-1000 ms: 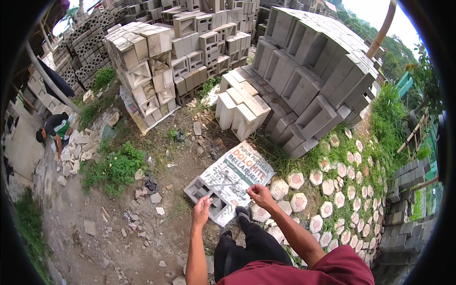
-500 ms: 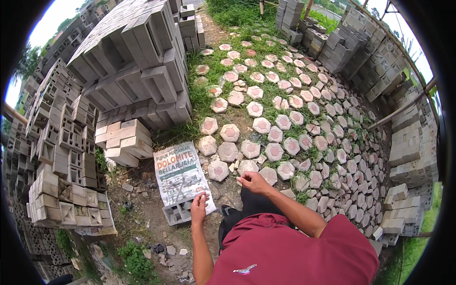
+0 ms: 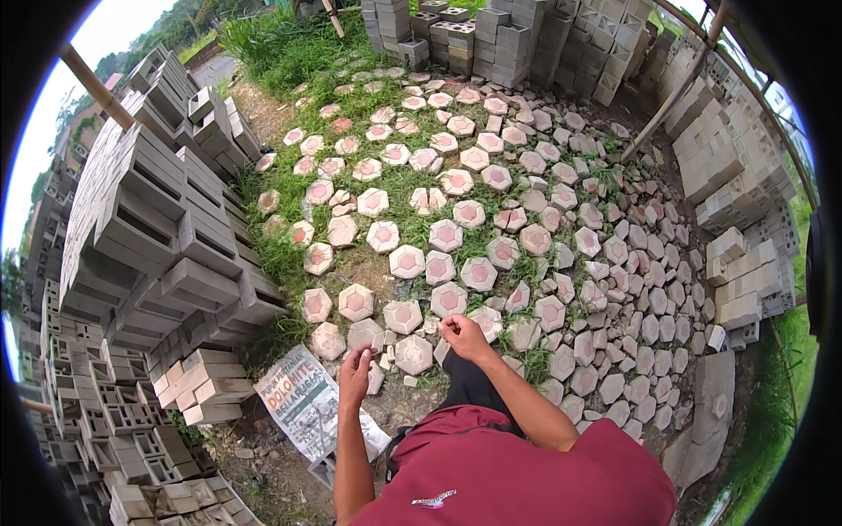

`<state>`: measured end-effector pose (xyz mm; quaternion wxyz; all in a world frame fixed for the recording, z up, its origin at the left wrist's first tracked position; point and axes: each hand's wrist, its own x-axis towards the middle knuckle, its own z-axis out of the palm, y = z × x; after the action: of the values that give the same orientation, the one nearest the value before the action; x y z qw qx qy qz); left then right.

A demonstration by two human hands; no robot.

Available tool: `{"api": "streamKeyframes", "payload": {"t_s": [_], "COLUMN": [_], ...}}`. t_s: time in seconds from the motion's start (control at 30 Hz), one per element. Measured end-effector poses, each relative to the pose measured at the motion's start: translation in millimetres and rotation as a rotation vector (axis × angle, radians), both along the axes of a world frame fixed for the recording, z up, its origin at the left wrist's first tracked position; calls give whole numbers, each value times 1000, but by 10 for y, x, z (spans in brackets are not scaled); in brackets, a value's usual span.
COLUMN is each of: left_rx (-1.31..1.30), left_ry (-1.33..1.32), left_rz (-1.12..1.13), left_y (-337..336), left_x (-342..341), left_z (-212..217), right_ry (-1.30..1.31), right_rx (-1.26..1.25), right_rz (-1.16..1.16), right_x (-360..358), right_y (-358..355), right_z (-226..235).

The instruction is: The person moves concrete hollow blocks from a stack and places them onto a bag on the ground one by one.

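Hexagonal pavers (image 3: pixel 413 353) are spread over the grass and dirt right in front of me, pale grey with a pinkish-red hexagon in the middle of each, laid loosely with gaps and weeds between. My left hand (image 3: pixel 355 375) hangs just above the nearest ones with fingers curled loosely, holding nothing. My right hand (image 3: pixel 463 337) is balled into a loose fist, empty too. A white printed sack (image 3: pixel 303 408) lies over a block to my left, next to stacked grey concrete blocks (image 3: pixel 149 237).

Outdoor block-making yard: stacked concrete blocks (image 3: pixel 149 219), hexagonal pavers (image 3: pixel 447 237) spread on grass.
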<state>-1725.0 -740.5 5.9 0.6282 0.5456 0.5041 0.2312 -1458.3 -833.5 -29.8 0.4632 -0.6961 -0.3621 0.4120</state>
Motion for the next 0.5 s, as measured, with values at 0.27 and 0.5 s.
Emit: {"api": "streamKeyframes", "payload": {"t_s": [0.27, 0.5], "left_rx": [61, 70], "left_ry": [-119, -167], "left_rz": [-254, -445], "left_y": [806, 1391], "left_x": [2213, 3389], "left_z": [412, 582], "right_ry": [130, -17], "right_rx": [82, 85], "right_rz": [-203, -398], "right_x": [1508, 2530], "right_y": [512, 726], "right_z": [616, 835]}}
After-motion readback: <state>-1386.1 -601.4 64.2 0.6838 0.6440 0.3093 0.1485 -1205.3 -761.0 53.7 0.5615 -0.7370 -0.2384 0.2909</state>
